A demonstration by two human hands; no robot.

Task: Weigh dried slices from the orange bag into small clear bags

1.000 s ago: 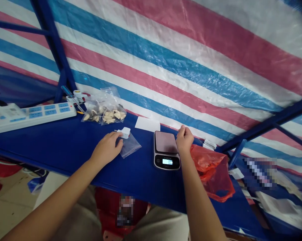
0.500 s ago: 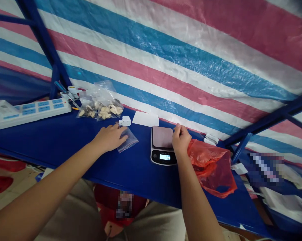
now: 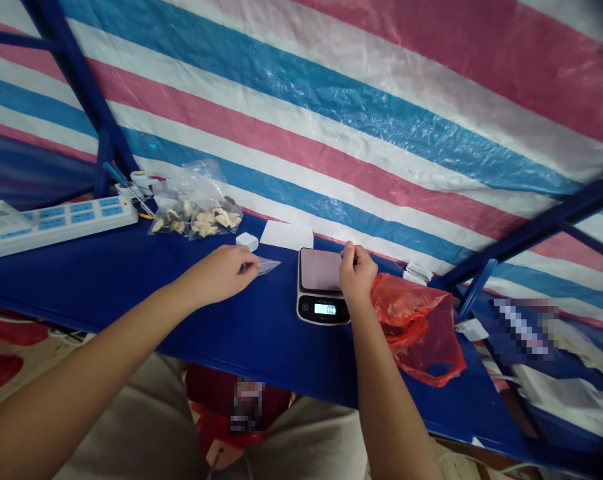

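Between thumb and fingers, my left hand [image 3: 225, 272] pinches a small clear zip bag [image 3: 268, 266], lifted off the blue table. A digital kitchen scale [image 3: 321, 270] stands to its right, its lit display reading 0.0 and its plate bare. My right hand [image 3: 357, 270] is closed at the scale's right edge; whatever its curled fingers hold, if anything, is hidden. Beside that wrist lies a crumpled red plastic bag [image 3: 421, 320]. Behind my left hand sits a white plug [image 3: 247, 241], partly covered by the hand.
Clear bags of pale dried slices [image 3: 211, 221] lie at the back left, near a screwdriver [image 3: 126, 181] and a white power strip [image 3: 81, 217]. White paper [image 3: 286, 235] rests behind the scale. A striped tarp [image 3: 301, 120] and blue metal frame bars [image 3: 76, 73] bound the table.
My left hand has gone from lying spread over the flat zip bag to pinching it and raising it. My right hand stays closed beside the scale.
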